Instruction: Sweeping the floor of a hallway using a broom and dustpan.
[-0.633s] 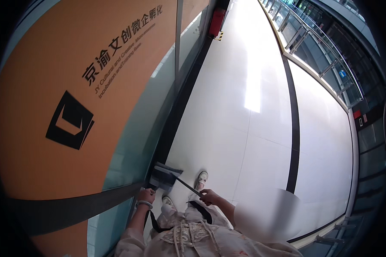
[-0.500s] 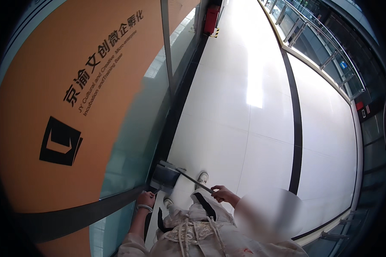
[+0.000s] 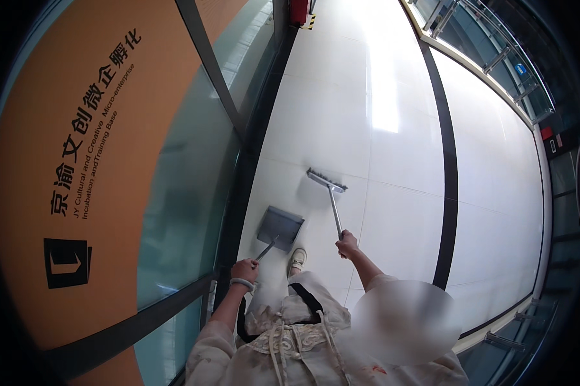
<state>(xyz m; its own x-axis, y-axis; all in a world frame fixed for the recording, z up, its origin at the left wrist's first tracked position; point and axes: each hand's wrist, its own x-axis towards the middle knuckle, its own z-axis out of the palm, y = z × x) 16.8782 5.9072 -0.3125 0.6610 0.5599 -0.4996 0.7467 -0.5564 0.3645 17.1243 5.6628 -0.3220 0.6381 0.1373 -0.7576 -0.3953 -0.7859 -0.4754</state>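
Observation:
My left hand (image 3: 245,270) grips the handle of a grey dustpan (image 3: 279,226) that rests on the white tiled floor close to the glass wall. My right hand (image 3: 347,244) holds the metal handle of a broom (image 3: 327,182), whose flat grey head lies on the floor ahead of me, to the right of the dustpan. A bracelet circles my left wrist. One light shoe (image 3: 296,260) shows between the two tools.
An orange and glass wall (image 3: 110,193) with dark frames runs along my left. A black floor stripe (image 3: 449,161) runs down the corridor on the right, and beyond it a glass railing (image 3: 496,58). A red box (image 3: 298,9) stands far ahead.
The broom head has swung out forward and to the right, away from the dustpan. My right hand has stretched further out, and the view has tilted up along the corridor.

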